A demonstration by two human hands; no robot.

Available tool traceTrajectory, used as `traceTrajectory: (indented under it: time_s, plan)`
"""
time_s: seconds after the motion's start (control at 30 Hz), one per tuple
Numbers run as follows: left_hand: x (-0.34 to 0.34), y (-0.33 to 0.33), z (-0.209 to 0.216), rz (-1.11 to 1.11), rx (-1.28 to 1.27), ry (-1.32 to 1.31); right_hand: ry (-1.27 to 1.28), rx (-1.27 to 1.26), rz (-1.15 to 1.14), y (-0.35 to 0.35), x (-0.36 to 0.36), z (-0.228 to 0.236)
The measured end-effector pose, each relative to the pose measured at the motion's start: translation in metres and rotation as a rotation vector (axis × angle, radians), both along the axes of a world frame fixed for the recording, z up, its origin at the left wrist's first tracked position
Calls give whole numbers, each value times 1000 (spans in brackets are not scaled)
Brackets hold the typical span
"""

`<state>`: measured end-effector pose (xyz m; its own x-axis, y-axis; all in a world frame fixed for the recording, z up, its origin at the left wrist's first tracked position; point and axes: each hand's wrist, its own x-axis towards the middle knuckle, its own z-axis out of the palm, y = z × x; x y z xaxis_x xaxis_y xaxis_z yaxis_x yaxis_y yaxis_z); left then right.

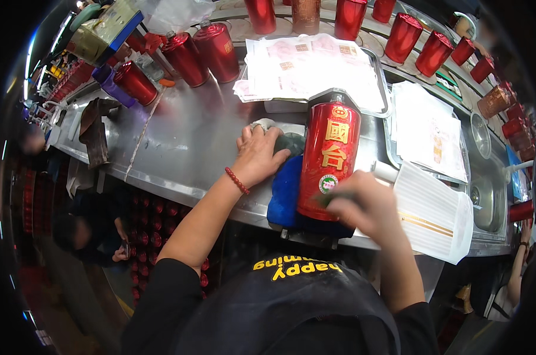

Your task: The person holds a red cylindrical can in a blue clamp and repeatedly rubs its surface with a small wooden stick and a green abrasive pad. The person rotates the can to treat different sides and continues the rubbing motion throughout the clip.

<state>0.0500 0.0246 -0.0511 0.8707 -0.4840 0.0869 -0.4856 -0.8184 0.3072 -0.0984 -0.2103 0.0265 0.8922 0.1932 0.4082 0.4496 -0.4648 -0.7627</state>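
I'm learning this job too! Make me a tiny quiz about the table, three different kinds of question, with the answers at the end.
1. True or false: the cloth by the bottle is yellow.
2. Red beads circle which wrist? A) right B) left
3. Fill in: the bottle's round sticker is closest to the ____ hand.

Key:
1. False; it is blue.
2. B; they are just behind the left hand.
3. Right; the right hand is a bit blurred.

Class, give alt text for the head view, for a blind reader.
A person's right hand, blurred, is at the lower part of a red bottle with gold lettering on a blue cloth, the left hand beside it. Around them on the metal counter are printed sheets and more red bottles.
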Motion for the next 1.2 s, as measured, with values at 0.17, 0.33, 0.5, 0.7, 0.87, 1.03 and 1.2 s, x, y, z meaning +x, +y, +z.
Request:
traceTrajectory:
  time_s: [0.17,0.33,0.5,0.7,0.87,1.03,1.2]
  plan:
    - [6,17,10,25,-362,267,252,503,-436,-21,17,-11]
    - [-30,9,67,70,-1403,781,272,828,-398,-10,18,-15]
    - [-80,-35,67,-118,-1226,619,205,652,-410,27,10,-12]
    - [-89,-15,36,41,-1555,674,273,708,-537,6,-16,-55]
    - [-101,-31,39,-106,-1229,423,93,437,-451,37,-14,-19]
    - [-103,-13,30,3,-1495,557,180,624,-510,22,-25,-39]
    - [-100,-39,57,-115,-1186,364,121,511,-451,38,-7,-10]
